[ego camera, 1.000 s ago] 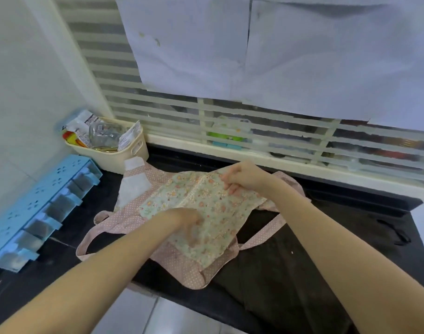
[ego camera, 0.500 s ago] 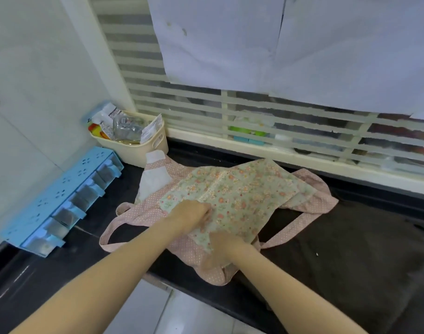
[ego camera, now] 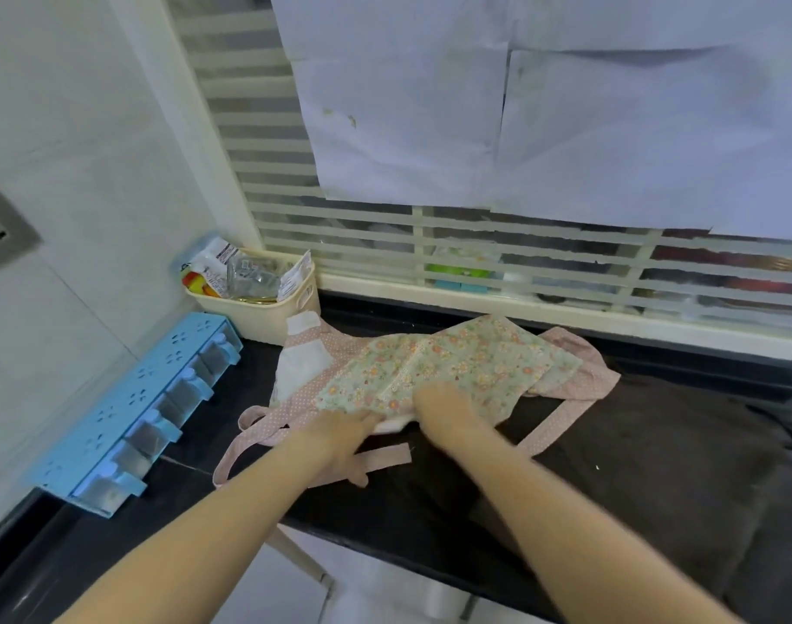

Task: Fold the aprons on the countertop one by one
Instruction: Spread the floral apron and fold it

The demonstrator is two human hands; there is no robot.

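Both my hands meet at the near edge of the floral apron [ego camera: 452, 371] on the black countertop [ego camera: 655, 466]. My left hand [ego camera: 340, 432] grasps the folded hem; whether my right hand [ego camera: 448, 405] grips or presses, I cannot tell.

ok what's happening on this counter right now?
A person is folding a floral green apron with pink dotted trim and straps on the black countertop. The left hand and right hand both rest on its near edge. It lies partly folded, straps loose. A cream plastic basket sits behind.
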